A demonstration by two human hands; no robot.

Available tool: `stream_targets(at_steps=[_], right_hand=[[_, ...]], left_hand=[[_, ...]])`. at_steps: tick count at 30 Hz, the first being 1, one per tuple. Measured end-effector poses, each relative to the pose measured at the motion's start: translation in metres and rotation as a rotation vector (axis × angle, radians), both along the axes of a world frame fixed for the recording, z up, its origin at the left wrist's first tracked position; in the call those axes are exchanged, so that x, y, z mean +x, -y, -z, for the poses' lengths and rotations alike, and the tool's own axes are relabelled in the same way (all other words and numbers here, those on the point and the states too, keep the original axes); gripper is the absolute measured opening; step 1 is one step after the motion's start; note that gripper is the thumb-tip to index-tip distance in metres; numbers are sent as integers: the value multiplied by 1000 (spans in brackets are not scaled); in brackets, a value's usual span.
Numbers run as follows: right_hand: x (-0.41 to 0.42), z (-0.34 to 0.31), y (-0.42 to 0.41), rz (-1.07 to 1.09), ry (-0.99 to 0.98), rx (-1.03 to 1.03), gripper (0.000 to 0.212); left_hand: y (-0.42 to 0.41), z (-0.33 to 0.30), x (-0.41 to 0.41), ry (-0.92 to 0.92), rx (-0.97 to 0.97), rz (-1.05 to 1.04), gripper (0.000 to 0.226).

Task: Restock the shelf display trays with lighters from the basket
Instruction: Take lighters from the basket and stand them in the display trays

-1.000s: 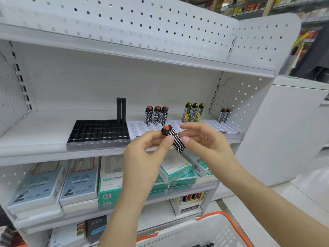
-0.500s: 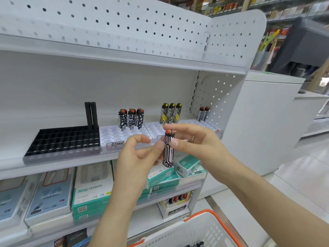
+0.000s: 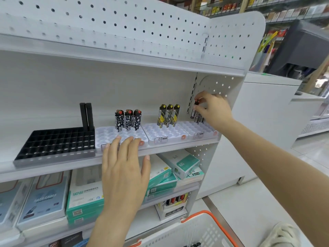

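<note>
Teal boxes (image 3: 185, 164), cable packs (image 3: 44, 196) below

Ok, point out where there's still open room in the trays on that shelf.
Black tray: nearly all cells bare, only two black lighters at its back right corner. Each white tray is open ahead of its back-row lighters. Crowded: the rightmost white tray's back corner, where the right hand seats a lighter, and the first white tray's front edge under the left hand.

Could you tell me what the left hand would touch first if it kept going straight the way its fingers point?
Most likely the clear tray at the shelf front: the left hand points up and into the shelf, fingertips already over its front edge. Further along stand three black-and-white lighters, though depth is hard to judge.
</note>
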State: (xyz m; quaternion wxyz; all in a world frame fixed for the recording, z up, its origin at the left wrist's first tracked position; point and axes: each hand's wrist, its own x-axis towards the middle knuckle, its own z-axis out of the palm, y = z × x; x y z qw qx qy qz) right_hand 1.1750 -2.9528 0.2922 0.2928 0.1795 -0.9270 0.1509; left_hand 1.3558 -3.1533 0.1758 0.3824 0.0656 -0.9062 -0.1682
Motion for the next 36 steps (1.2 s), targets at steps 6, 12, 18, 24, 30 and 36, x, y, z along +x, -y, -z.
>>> stream_targets(at_steps=[6,12,18,24,30,36], right_hand=[[-13,12,0,50,69,92,26],[-14,13,1,54,75,142,26],[27,16,-2,4,14,2,41],[149,95,-37,-258,-30,-222,30],[232,253,-85,-171,538,-175,26],[266,375,-124,-96,1211,275,34]], left_hand=[[-2,-1,0,-18,14,4,38],[-1,0,-1,-35,14,11,39],[0,1,2,-54,17,40,41],[-29,10,26,-233,5,198,34],[-88,87,57,298,-313,588,28],[-102,188,58,1166,-547,687,26]])
